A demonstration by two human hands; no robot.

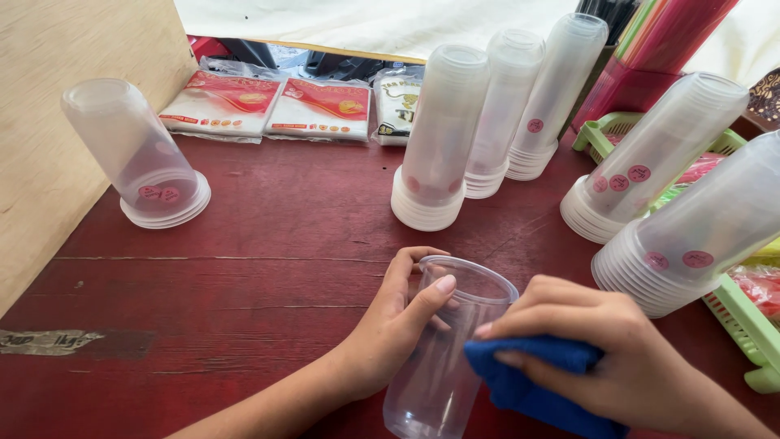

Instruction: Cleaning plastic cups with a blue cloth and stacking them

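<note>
My left hand (396,325) grips a clear plastic cup (443,358) around its upper wall, thumb over the rim, holding it tilted just above the red wooden table (244,276). My right hand (605,358) presses a folded blue cloth (528,382) against the cup's right side. The cup's open mouth faces away from me.
Several stacks of upside-down clear cups stand around: one at far left (138,158), three at the back centre (443,138), two at right (650,158). Packets in red and white (268,106) lie at the back. A green basket (743,321) sits at the right edge, a plywood panel (49,97) at left.
</note>
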